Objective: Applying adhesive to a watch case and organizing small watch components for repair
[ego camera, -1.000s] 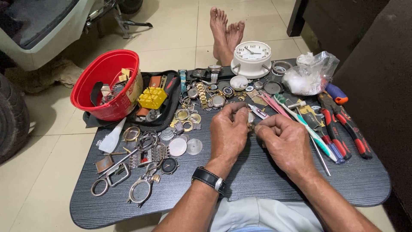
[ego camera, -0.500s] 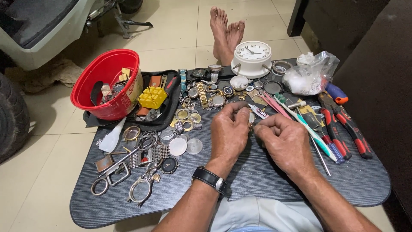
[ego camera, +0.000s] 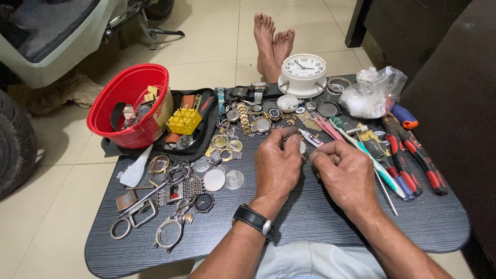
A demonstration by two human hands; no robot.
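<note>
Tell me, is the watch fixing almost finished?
Probably not. Loose backs and glass discs lie taken apart on the dark table. Both hands, left hand and right hand, pinch a small part between them; it is too hidden to identify. Many watches and the pliers wait untouched.

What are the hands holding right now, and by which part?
The left hand and right hand pinch a small round metal piece between them by its edges; what it is cannot be told.
</note>
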